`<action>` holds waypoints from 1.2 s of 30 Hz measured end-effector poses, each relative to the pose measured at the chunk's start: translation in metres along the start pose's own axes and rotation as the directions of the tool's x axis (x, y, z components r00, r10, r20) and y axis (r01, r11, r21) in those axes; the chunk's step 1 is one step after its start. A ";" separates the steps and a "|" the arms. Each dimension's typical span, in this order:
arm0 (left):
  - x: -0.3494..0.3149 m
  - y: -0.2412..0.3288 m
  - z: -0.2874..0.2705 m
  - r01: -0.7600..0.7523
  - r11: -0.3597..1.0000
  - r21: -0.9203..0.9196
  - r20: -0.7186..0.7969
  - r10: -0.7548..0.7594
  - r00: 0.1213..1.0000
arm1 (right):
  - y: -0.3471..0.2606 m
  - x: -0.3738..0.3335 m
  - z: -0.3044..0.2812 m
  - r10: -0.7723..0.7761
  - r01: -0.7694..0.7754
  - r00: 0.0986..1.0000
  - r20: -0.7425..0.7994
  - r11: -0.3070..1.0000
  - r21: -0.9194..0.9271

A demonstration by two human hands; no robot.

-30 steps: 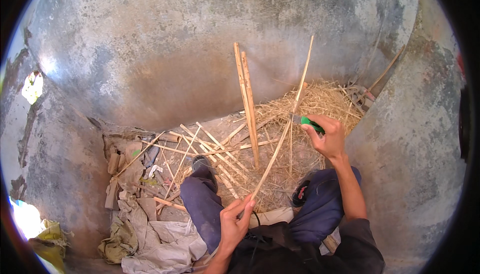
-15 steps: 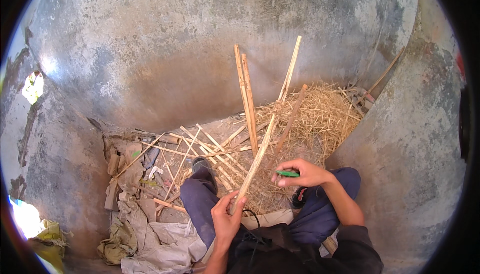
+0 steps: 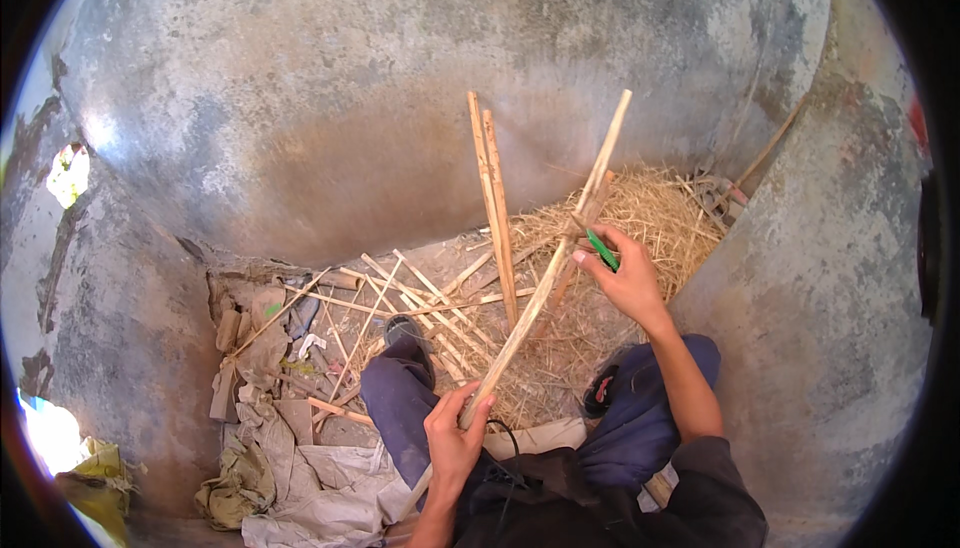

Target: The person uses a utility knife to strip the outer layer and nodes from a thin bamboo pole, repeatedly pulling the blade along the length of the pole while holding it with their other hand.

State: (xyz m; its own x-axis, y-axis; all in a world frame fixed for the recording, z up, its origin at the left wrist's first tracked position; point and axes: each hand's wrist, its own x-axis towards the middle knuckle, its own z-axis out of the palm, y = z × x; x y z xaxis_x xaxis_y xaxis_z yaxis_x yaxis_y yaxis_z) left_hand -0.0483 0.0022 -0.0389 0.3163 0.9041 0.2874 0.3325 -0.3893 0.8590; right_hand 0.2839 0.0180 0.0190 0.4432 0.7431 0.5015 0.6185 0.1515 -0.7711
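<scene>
The floor (image 3: 440, 256) is earthy brown and strewn with fibres, boxed in by mottled grey walls: a far wall (image 3: 350, 98), a left wall (image 3: 130, 328) and a right wall (image 3: 820, 368), all bent by the lens. A heap of straw-coloured shavings (image 3: 665, 213) fills the floor's far right corner, and pale cloth (image 3: 335, 483) lies crumpled toward its near left corner.

The pale stick (image 3: 543, 293) slants above the middle of the floor, its lower end near the person's lap and its tip in front of the far wall. The left hand (image 3: 455, 438) has its grip closed around the lower end. The right hand (image 3: 628, 283), near the stick's middle, has its grip narrowed on a green-handled tool (image 3: 603, 250); whether the tool's blade touches the stick, I cannot tell. The right forearm stands apart from the right wall, and a gap separates the middle of the held stick from the leaning sticks (image 3: 494, 203) by the floor's far edge.

Counted: one stick in hand, one tool, two leaning sticks, two shoes (image 3: 403, 328), two bright openings (image 3: 68, 175) at the left; the loose sticks (image 3: 465, 317) crossing left of centre overlap too much to count
</scene>
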 end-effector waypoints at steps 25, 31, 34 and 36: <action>0.000 -0.008 -0.006 0.330 0.878 -0.345 0.209 -0.271 0.940 | 0.002 -0.005 -0.001 -0.034 0.035 0.998 0.050 0.999 -0.019; 0.008 -0.006 -0.002 0.188 0.947 -0.259 0.096 -0.168 0.981 | -0.016 -0.035 0.002 -0.089 0.133 0.936 0.341 0.985 -0.109; 0.012 -0.002 0.004 0.194 0.928 -0.317 0.090 -0.174 0.981 | -0.035 -0.064 0.018 -0.318 0.396 0.874 0.367 0.904 -0.161; 0.016 0.003 0.007 0.228 0.896 -0.381 0.119 -0.197 0.973 | -0.042 -0.074 0.023 -0.361 0.429 0.870 0.337 0.890 -0.155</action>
State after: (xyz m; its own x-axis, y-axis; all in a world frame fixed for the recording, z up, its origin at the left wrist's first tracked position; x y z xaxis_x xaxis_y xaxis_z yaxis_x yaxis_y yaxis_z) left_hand -0.0358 0.0144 -0.0344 0.3477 0.9357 0.0600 0.0318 -0.0757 0.9966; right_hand 0.2104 -0.0284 0.0048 -0.0566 0.8115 0.5816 0.8410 0.3528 -0.4103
